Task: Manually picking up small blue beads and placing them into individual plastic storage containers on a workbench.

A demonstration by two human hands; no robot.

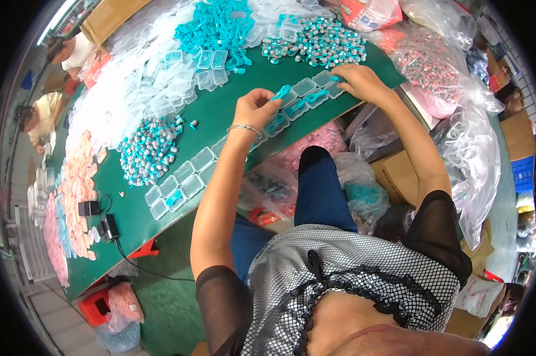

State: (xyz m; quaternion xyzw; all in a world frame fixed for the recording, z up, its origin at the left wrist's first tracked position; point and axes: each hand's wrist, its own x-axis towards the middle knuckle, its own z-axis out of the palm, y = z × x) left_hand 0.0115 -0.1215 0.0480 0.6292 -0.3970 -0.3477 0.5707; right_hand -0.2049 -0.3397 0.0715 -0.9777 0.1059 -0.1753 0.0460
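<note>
My left hand [256, 109] pinches a small teal looped cord bundle [281, 92] over the row of open boxes. At the right end of that row, my right hand [363, 83] is closed on another teal piece [336, 78], mostly hidden by the fingers; it looks like the same kind of bundle. Small clear plastic boxes [192, 186] stand open in a double line along the table's near edge, partly covered by my left forearm. Teal bundles lie in several of them, one in a box [173, 197] near the left end.
On the green table [226, 89] lie a heap of teal bundles [214, 26], many clear empty boxes [143, 65], and piles of grey-and-teal pieces [149, 148] and similar ones [327, 41]. Peach pieces [78, 178] and black adapters [107, 227] sit left. Bagged pieces [428, 65] stand right.
</note>
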